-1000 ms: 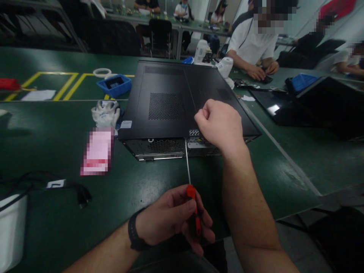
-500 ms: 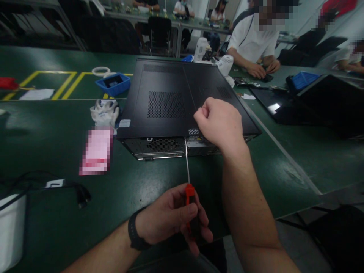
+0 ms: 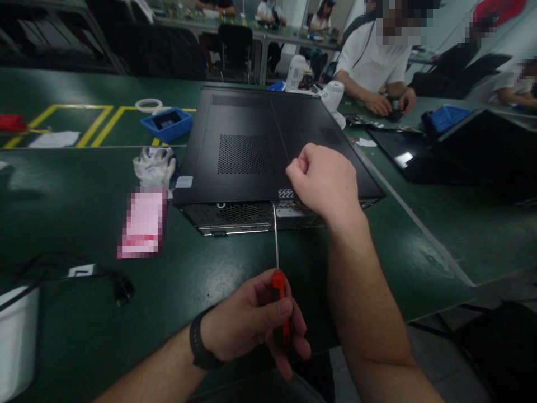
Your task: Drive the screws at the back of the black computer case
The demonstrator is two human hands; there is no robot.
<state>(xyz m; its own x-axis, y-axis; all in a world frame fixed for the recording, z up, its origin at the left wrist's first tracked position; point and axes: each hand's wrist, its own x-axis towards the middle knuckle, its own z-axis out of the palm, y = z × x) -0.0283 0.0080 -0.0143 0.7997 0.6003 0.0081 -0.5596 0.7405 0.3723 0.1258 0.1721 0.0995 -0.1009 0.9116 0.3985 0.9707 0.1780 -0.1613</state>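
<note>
Since before, the red screwdriver (image 3: 278,281) is turning in the gripping left hand (image 3: 251,320), reaching the black box (image 3: 243,120); the curled right hand (image 3: 326,179) is resting on top.

Left hand (image 3: 251,324) and right hand (image 3: 325,179) are both showing bare, no-frills. Left wrist (image 3: 212,336) is wearing a black strap (image 3: 197,338), matte, small holes or notches running along it; watch or plain band, can't tell. Forearms (image 3: 364,302) are showing bare too. Dark clothing (image 3: 322,375) is peeking in low between the arms, detail lost in shadow.
</note>
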